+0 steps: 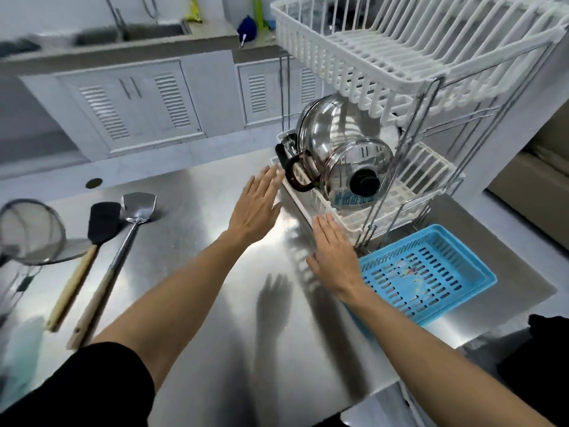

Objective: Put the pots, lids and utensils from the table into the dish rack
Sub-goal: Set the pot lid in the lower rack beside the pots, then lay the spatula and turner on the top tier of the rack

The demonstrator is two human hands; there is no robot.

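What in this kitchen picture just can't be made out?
- Strainer: head view, handle cut off by the left edge.
- Pot in the dish rack: its inside is hidden behind the lid.
- Blue basket: sticker inside too small to read.
- Sink: blurred.

Bright overhead light glares off the steel table (pixel 197 303), casting hand shadows; wide-angle edges bend and blur.

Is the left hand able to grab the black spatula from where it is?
Probably yes. The left hand is open and holds nothing, and the black spatula lies uncovered on the table to its left, with nothing between them.
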